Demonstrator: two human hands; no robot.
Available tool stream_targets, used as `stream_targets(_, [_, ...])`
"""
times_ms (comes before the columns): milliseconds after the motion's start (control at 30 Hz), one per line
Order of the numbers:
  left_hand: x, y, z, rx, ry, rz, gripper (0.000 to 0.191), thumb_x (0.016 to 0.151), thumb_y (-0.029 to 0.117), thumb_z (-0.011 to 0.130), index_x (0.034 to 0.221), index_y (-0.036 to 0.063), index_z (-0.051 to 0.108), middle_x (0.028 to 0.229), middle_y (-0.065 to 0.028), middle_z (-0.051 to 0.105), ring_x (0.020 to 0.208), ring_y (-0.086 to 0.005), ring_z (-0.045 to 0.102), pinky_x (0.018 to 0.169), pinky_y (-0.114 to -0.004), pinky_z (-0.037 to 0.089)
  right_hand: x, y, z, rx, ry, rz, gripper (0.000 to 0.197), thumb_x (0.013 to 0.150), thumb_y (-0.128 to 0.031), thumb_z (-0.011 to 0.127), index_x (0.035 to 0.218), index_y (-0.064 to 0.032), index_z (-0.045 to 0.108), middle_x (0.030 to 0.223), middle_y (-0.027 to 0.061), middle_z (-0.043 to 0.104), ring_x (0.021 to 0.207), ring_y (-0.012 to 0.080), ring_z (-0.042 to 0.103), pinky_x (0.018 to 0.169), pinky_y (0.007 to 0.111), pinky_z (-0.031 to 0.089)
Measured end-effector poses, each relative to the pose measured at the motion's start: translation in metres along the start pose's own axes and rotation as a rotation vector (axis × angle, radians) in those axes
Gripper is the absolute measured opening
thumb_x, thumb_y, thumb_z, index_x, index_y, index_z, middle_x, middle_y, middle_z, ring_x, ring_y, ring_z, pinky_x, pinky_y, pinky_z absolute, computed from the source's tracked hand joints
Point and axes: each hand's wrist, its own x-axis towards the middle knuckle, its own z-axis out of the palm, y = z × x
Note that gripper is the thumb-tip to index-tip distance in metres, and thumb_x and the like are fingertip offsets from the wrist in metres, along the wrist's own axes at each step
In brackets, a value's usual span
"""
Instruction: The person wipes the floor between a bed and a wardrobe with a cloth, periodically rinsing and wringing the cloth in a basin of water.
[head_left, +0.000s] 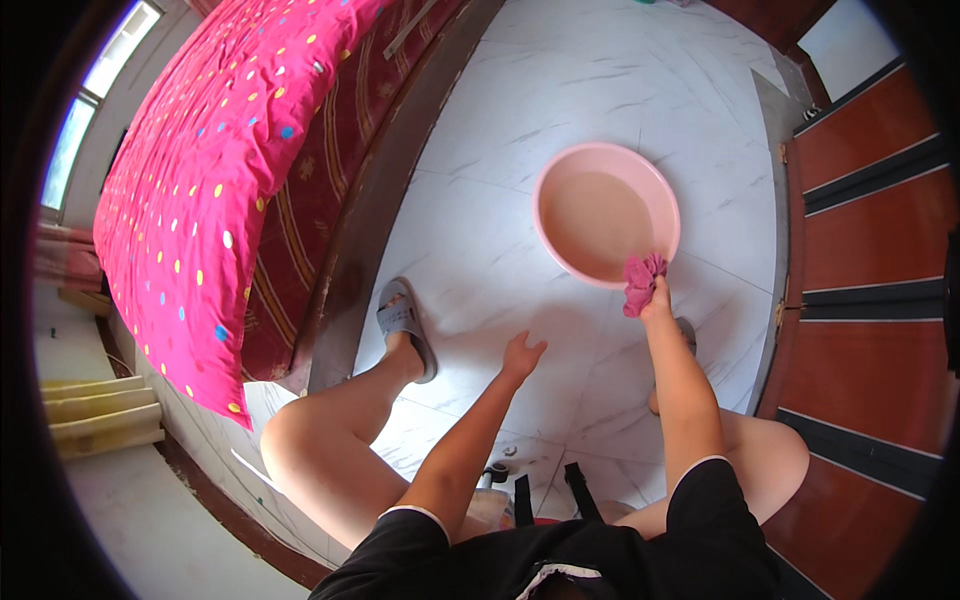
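A bunched pink cloth (643, 283) is gripped in my right hand (658, 298) at the near right rim of a pink plastic basin (551, 247). Cloudy brownish water (596, 214) fills the lower part of the basin. My left hand (523, 354) hovers over the floor between my knees, fingers apart and holding nothing. It is nearest to the basin's near side but does not touch it.
White marbled floor tiles (480, 247) surround the basin. A bed with a pink dotted cover (195, 217) and dark wooden side rail (375, 172) stands on the left. Red-brown panelled doors (870, 247) line the right. My left foot wears a grey slipper (409, 330).
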Motion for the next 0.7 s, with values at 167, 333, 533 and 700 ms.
stream_targets(167, [-0.023,0.0,0.007,0.034,-0.033,0.029,0.068,0.076,0.033,0.066,0.124,-0.0076,0.042,0.121,-0.0262,0.05,0.114,-0.0322,0.049,0.091,-0.035,0.041,-0.017,-0.019,-0.069,0.032,0.098,-0.036,0.027,0.086,-0.023,0.049,0.107,-0.0074,0.053,0.108,0.0057,0.059,0.097,0.0224,0.057,0.088,0.036,0.046])
stream_targets(333, [-0.054,0.004,0.008,0.026,-0.083,-0.034,0.067,0.075,0.034,0.066,0.121,-0.0087,0.045,0.117,-0.0275,0.052,0.11,-0.0321,0.052,0.09,-0.035,0.042,-0.038,-0.027,-0.126,0.07,0.105,-0.077,0.027,0.087,-0.024,0.045,0.108,-0.0085,0.053,0.109,0.0063,0.059,0.099,0.0213,0.057,0.089,0.035,0.045])
stream_targets(533, [-0.087,-0.022,-0.006,0.053,-0.018,-0.043,0.061,0.074,0.033,0.067,0.117,-0.0075,0.05,0.114,-0.0275,0.054,0.108,-0.0322,0.053,0.089,-0.035,0.043,-0.075,-0.011,-0.135,0.082,0.198,0.031,0.031,0.085,-0.023,0.046,0.111,-0.0081,0.052,0.114,0.0056,0.055,0.1,0.0197,0.055,0.087,0.034,0.045])
stream_targets(700, [-0.098,-0.075,-0.049,0.143,0.071,-0.052,0.062,0.074,0.031,0.068,0.12,-0.006,0.048,0.101,-0.021,0.059,0.086,-0.0243,0.059,0.069,-0.034,0.048,-0.143,0.06,-0.071,0.107,0.304,0.038,0.026,0.085,-0.022,0.045,0.108,-0.0125,0.055,0.109,0.0001,0.058,0.095,0.015,0.057,0.083,0.031,0.047])
